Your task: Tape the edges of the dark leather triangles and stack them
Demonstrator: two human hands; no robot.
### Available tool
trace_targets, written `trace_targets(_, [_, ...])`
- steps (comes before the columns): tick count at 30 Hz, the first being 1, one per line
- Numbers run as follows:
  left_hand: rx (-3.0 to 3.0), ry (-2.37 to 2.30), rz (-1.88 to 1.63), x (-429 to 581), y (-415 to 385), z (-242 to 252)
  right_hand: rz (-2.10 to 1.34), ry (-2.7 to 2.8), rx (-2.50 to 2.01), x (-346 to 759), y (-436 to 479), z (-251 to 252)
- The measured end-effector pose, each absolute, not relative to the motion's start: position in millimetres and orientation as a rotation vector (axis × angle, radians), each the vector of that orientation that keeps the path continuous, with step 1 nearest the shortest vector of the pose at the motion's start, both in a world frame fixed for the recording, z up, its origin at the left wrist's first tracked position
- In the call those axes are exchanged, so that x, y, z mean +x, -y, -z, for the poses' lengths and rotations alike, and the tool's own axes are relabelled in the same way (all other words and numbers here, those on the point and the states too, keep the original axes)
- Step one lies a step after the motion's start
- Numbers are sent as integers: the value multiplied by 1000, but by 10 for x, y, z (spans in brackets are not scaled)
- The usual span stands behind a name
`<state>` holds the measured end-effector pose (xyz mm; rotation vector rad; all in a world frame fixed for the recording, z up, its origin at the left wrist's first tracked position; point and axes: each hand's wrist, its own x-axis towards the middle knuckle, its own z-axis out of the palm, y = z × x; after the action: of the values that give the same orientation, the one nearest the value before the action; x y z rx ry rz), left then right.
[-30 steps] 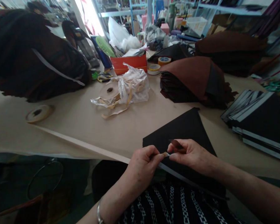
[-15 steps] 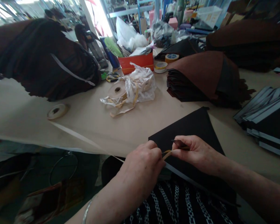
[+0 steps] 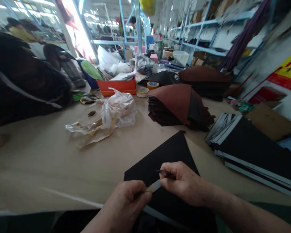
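Note:
A black sheet (image 3: 165,155) lies on the tan table (image 3: 50,161) right in front of me. My left hand (image 3: 126,204) is closed in a pinch on a pale tape strip (image 3: 153,186) at the sheet's near edge. My right hand (image 3: 184,184) is also pinched shut, gripping the same strip together with a small dark flap at the sheet's edge. The two hands almost touch. A thin pale line of tape (image 3: 70,197) runs off to the left along the table's front edge.
A crumpled plastic bag with tape rolls (image 3: 111,113) lies mid-table. A brown and black stack of sheets (image 3: 179,103) sits behind, and black sheets with white edges (image 3: 252,149) at right. An orange box (image 3: 116,85), tape rolls (image 3: 147,89), a dark bundle (image 3: 21,87) at left, shelving beyond.
The view has tilted up and swung right, showing more of the room. My hands stay pinched on the strip at the sheet's edge, now closer together.

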<state>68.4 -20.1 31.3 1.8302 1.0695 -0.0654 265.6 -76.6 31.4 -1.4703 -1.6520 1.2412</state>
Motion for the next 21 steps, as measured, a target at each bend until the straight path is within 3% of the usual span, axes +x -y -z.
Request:
trace_targets(8, [2013,-1223,106,615,-227,-104,-462,1600,-2138,3852,98,67])
trace_targets(21, [1956,-1233,163,463,-475,131,-236,1620,-2377,4220,-235,271])
